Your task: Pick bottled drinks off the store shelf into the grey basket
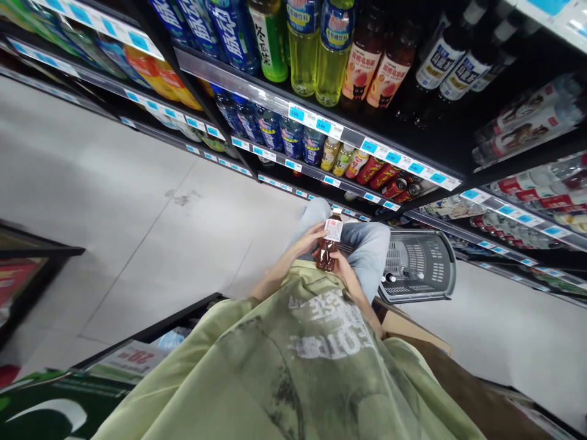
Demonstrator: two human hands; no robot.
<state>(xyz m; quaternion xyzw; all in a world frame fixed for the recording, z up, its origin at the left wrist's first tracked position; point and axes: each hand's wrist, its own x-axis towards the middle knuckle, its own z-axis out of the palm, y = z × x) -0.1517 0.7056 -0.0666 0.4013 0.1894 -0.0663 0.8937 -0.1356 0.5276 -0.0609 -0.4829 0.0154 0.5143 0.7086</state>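
A small bottle of dark brown drink (326, 254) with a white cap and a pale label stands tilted in front of my lap, its cap pointing toward the shelves. My left hand (312, 238) is closed round its left side, fingers at the label. Lower down, my right hand (340, 264) grips the bottle near its base from the right. Some of the fingers of both hands are hidden behind the bottle. Beside my right knee is a grey shopping basket (447, 269), with what look like dark bottles with white caps inside.
Drink shelves (257, 91) run across the front, filled with blue-labelled bottles (236, 36), yellow-green bottles (332, 67) and peach-labelled tea bottles (389, 74). Price tags line the shelf edges. Behind me on the left is a green display (50, 403). Pale tiled floor (137, 201) extends left.
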